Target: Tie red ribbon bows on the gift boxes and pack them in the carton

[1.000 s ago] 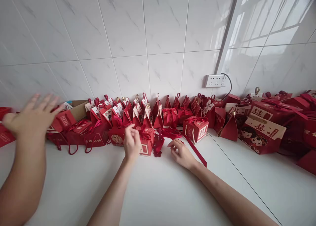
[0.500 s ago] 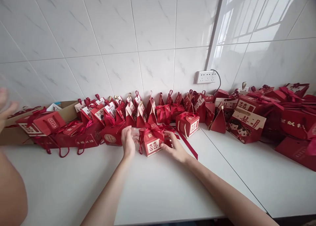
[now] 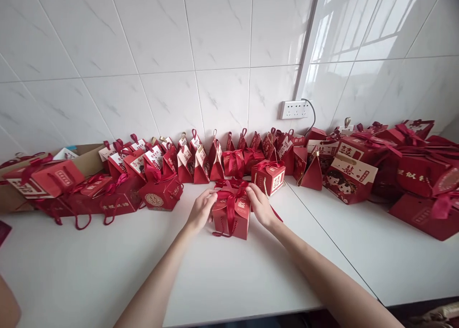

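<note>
Turned since the earlier frame: on the white counter (image 3: 215, 280), between back and front edges, one red box (image 3: 241, 224), probably light, crushable card. Left hand (image 3: 201, 212) and right hand (image 3: 262, 206) hold its upper sides, fingers curled, safer than gripping the likely slippery ribbon (image 3: 230, 213).

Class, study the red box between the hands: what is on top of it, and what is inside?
A red ribbon runs over the top of the box and down its front. The box looks closed, so any contents are hidden.
</note>
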Demonstrator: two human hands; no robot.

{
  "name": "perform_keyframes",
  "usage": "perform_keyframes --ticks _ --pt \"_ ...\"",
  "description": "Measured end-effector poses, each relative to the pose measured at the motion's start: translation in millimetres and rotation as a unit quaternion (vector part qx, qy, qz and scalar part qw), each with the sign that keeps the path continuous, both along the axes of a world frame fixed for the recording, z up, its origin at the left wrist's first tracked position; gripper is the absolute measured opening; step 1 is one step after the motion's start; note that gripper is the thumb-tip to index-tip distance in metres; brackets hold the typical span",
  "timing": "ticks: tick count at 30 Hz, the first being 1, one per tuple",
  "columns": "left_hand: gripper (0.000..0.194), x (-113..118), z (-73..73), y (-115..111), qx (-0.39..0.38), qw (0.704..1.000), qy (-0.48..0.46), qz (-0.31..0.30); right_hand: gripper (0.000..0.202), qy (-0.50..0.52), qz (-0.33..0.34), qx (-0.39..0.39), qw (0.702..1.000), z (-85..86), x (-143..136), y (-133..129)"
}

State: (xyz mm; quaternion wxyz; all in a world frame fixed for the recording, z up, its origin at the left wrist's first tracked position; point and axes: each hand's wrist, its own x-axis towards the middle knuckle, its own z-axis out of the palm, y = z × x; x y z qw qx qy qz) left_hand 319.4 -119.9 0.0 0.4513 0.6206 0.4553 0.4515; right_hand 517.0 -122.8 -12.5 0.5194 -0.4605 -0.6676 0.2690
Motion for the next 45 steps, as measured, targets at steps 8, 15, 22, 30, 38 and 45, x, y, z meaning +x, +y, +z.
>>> perform_keyframes --ticks 8,15,22,30,38,45 --pt "0.034 0 1.6 -1 0.040 0.999 0.010 -0.003 0.035 -0.012 -0.088 -0.013 0.996 15.4 5 -5" --pt "0.023 3 5.2 -3 0.082 0.996 0.042 0.016 0.036 0.105 0.041 -0.119 0.987 20.0 9 -2" --pt "0.017 5 6.3 -4 0.134 0.991 0.017 0.018 0.032 0.180 0.167 -0.177 0.953 28.2 11 -4" --pt "0.017 10 5.1 -5 0.117 0.988 0.041 0.096 0.034 -0.050 0.029 0.038 0.998 19.6 9 -9" --pt "0.015 10 3.1 -5 0.153 0.978 0.061 0.129 0.018 -0.297 0.086 0.307 0.900 24.7 4 -25" --pt "0.016 9 3.7 -4 0.177 0.973 0.076 0.128 0.009 -0.241 0.066 0.294 0.923 23.4 3 -25"
